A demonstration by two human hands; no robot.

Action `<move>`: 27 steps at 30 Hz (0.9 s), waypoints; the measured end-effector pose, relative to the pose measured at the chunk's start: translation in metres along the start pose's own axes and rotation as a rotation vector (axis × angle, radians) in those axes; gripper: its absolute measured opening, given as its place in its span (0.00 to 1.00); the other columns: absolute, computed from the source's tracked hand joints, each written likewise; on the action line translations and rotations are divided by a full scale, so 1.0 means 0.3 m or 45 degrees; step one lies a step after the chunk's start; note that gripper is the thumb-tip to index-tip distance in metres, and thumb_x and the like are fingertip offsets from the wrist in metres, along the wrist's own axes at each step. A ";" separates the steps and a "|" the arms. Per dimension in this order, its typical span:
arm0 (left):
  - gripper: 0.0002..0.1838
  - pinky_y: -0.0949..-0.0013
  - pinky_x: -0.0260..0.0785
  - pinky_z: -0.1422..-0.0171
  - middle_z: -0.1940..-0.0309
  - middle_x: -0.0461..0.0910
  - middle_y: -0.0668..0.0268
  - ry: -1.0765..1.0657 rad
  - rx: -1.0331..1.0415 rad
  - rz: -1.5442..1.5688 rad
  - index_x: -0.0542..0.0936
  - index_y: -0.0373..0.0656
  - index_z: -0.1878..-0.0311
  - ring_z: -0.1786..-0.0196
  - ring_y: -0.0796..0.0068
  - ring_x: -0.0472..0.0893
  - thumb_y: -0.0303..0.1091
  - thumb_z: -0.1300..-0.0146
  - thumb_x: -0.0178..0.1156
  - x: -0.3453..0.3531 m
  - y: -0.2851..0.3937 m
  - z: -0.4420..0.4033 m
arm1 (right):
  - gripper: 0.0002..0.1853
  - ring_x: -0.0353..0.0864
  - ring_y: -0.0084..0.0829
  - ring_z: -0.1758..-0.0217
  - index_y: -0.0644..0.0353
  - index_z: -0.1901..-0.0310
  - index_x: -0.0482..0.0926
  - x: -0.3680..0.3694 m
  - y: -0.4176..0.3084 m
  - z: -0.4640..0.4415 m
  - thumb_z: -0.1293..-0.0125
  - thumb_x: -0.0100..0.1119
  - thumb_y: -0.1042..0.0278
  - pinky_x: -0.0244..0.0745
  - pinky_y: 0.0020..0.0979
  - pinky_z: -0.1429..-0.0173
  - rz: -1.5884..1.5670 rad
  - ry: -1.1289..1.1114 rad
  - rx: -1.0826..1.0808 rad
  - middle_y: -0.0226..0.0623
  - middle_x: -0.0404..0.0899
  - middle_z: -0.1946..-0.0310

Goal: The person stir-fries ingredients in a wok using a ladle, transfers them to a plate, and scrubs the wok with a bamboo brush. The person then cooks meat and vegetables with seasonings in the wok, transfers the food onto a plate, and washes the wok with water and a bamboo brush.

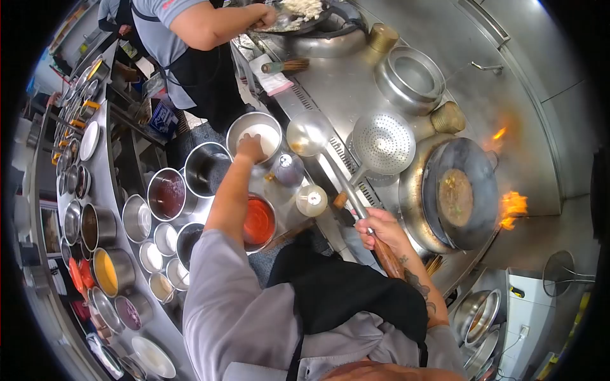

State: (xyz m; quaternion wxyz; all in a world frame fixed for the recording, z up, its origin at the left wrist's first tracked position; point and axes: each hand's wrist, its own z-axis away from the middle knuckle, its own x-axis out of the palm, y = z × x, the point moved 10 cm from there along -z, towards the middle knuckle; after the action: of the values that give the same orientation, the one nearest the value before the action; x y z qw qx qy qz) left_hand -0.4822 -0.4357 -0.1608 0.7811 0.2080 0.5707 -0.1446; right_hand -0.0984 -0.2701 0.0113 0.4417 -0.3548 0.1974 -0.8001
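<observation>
My left hand [252, 148] reaches into a steel pot [234, 136] with white contents [270, 138]. Its fingers point down at the white contents and the fingertips are hidden, so I cannot tell whether they grip any. My right hand [381, 230] is closed around the handle of a long ladle [309, 133], where metal shaft meets wooden grip. The ladle's bowl hangs beside the pot. To the right, a dark wok [432, 190] sits on the burner with a brownish, flat round of food [456, 195] in it. Flames [513, 209] rise at its far side.
A perforated strainer [384, 143] lies beyond the ladle. Two squeeze bottles [312, 200] and a pot of red sauce [259, 222] stand near my left forearm. More pots [166, 193] are at left. Another person [197, 38] works at a second wok [318, 19].
</observation>
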 end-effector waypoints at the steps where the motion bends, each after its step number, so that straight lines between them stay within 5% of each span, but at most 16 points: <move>1: 0.37 0.55 0.68 0.35 0.41 0.69 0.46 0.014 0.006 -0.019 0.72 0.43 0.41 0.39 0.48 0.73 0.50 0.53 0.70 -0.001 0.004 -0.002 | 0.17 0.67 0.22 0.83 0.62 0.44 0.70 0.003 0.005 -0.017 0.35 0.53 0.75 0.63 0.26 0.79 0.022 -0.001 0.007 0.32 0.70 0.75; 20: 0.23 0.61 0.73 0.41 0.55 0.81 0.49 0.078 0.116 -0.025 0.81 0.34 0.58 0.46 0.52 0.78 0.39 0.55 0.71 -0.020 0.053 -0.017 | 0.16 0.70 0.21 0.84 0.64 0.47 0.71 0.071 -0.038 -0.058 0.36 0.52 0.75 0.66 0.24 0.81 0.055 0.009 -0.009 0.30 0.71 0.76; 26: 0.14 0.63 0.77 0.53 0.68 0.84 0.50 0.246 0.207 0.012 0.83 0.35 0.70 0.63 0.56 0.85 0.37 0.55 0.69 0.019 0.017 -0.085 | 0.13 0.70 0.20 0.83 0.64 0.49 0.71 0.086 -0.037 -0.045 0.36 0.51 0.75 0.65 0.24 0.80 -0.026 0.012 0.006 0.30 0.70 0.76; 27: 0.13 0.64 0.77 0.56 0.72 0.83 0.52 0.166 0.166 0.350 0.83 0.34 0.72 0.66 0.59 0.84 0.36 0.54 0.68 -0.002 0.024 -0.101 | 0.13 0.69 0.20 0.83 0.63 0.49 0.71 0.083 -0.043 -0.043 0.36 0.51 0.75 0.64 0.24 0.80 -0.041 0.014 0.003 0.30 0.70 0.76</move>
State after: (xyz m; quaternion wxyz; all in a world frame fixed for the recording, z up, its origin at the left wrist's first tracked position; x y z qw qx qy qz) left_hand -0.5043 -0.4146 -0.1668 0.7398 0.3432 0.5756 -0.0593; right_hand -0.1242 -0.2843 0.0204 0.4282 -0.3529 0.1934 -0.8092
